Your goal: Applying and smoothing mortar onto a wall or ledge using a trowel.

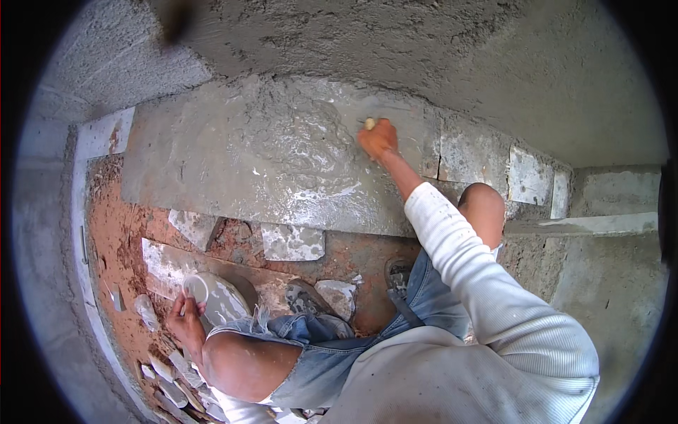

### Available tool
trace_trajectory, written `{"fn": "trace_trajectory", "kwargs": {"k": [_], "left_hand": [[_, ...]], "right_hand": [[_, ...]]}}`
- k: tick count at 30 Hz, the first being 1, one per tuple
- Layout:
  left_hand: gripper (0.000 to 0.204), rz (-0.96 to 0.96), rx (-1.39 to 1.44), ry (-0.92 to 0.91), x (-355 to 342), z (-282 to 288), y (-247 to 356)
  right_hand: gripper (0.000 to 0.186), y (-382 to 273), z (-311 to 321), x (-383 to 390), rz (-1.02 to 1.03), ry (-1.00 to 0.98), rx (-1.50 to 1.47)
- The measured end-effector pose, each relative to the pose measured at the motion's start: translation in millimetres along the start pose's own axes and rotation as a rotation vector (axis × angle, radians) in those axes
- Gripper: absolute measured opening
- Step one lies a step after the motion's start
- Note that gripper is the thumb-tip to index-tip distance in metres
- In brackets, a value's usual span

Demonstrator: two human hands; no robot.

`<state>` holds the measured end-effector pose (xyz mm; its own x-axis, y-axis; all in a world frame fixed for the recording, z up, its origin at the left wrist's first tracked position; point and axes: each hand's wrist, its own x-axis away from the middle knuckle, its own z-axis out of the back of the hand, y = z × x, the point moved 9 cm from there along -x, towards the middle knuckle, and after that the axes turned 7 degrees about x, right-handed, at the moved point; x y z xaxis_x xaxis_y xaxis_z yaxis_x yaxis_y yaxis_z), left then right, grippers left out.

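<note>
My right hand (379, 139) is closed around the pale handle (369, 124) of a trowel at the far side of a wide board. Its blade is hard to make out against the grey mortar. Wet, shiny mortar (304, 152) lies spread and heaped over the board (152, 166), thickest left of that hand. Down at the left, beside my bent knee, my left hand (185, 321) has its fingers bent at a small white round-rimmed cup (196, 288). Next to the cup is a mortar-splashed, rounded container (227, 300), partly hidden by my leg.
A rough plastered wall (339, 42) rises behind the board. Tile pieces (293, 242) lie on reddish soil (109, 233) before it, with more broken pieces (173, 392) at lower left. Pale slabs (530, 175) line the wall's foot at right. My shoes (311, 300) stand among the rubble.
</note>
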<state>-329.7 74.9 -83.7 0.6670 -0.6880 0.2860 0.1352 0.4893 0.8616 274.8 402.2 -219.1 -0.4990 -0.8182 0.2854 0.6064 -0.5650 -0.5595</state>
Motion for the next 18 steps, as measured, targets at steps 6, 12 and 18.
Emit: {"fn": "trace_trajectory", "kwargs": {"k": [6,12,18], "left_hand": [[0.034,-0.104,-0.101,-0.164,-12,-50,57],[0.034,-0.445,-0.474,-0.357,-64,-170,134],[0.019,-1.0,-0.675,-0.377,-49,-325,234]], "right_hand": [[0.036,-43,9,56,0.34,-0.108,0.242],[0.041,-21,-15,116,0.522,-0.229,0.378],[0.038,-39,25,123,0.644,-0.107,0.561]]}}
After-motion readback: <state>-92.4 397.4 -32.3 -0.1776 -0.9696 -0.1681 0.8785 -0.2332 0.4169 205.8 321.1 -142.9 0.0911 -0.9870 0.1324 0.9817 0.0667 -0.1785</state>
